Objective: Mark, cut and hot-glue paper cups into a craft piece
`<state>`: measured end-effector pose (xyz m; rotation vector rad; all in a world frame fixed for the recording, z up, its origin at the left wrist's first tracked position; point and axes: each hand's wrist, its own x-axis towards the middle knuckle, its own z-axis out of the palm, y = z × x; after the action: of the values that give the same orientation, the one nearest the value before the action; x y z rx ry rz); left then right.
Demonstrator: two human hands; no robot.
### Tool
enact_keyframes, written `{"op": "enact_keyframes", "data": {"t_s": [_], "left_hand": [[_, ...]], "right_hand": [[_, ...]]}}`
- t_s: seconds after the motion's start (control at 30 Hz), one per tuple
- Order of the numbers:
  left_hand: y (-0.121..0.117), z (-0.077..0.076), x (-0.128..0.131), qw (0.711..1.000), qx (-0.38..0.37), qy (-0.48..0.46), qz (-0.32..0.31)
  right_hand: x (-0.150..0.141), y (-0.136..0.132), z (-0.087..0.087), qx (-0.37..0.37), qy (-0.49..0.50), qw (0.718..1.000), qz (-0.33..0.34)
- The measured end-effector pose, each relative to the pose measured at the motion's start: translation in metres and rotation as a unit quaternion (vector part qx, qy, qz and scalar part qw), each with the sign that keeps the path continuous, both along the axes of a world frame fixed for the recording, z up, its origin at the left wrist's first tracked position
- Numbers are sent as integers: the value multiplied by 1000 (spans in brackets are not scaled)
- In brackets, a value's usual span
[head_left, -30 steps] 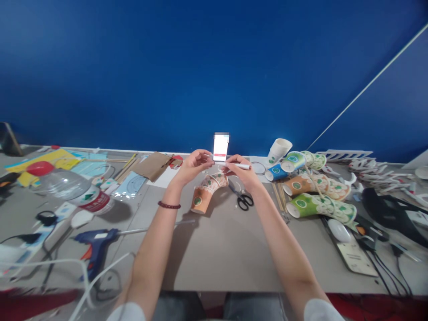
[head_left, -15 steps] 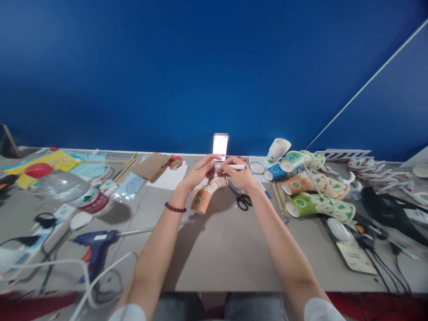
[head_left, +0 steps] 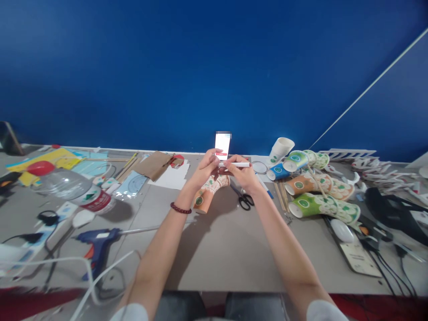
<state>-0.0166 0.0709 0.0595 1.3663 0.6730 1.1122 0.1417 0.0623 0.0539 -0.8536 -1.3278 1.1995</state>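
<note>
In front of the wall my right hand (head_left: 243,171) pinches a white marker (head_left: 239,164) that lies almost level and has a reddish end. My left hand (head_left: 206,168) meets the marker's left end with curled fingers; whatever sits in them is hidden. Just behind the hands a phone (head_left: 222,142) leans upright with its screen lit. Below them lies an orange patterned paper cup piece (head_left: 203,200), joined to another cup part and bent at the middle. Black-handled scissors (head_left: 246,202) rest to its right, apart from both hands.
On the left are a large plastic bottle (head_left: 76,189), a blue glue gun (head_left: 99,245), a power strip (head_left: 50,236) and cardboard (head_left: 154,165). At right lie joined paper cups (head_left: 323,207), wooden sticks (head_left: 282,196), a computer mouse (head_left: 342,230) and cables (head_left: 383,263).
The view has shifted slightly, so things sit a little further right. A left-hand finger sits higher in front of the phone's screen. The marker stays between my hands.
</note>
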Motion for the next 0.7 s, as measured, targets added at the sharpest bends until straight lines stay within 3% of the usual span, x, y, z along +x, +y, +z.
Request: {"op": "enact_keyframes", "data": {"t_s": [0.17,0.27,0.37,0.47,0.53,0.6,0.7], "left_hand": [[-17,14,11,993,62,96,35],[-43,31,14,957,119,246,92],[-72,45,5,878,163,411,186],[-99,46,-21,747,160,587,268],[-117,37,-42,671,123,675,280],[-135,21,-64,633,87,720,270],[-162,-13,-92,604,47,740,292]], "right_hand": [[3,-4,13,-13,22,999,-46],[6,-9,23,-21,27,997,-68],[8,-13,28,-16,28,997,-76],[7,-14,29,-15,22,997,-78],[6,-15,27,-16,16,997,-73],[6,-14,26,-16,7,998,-66],[6,-14,23,-17,-15,998,-54]]}}
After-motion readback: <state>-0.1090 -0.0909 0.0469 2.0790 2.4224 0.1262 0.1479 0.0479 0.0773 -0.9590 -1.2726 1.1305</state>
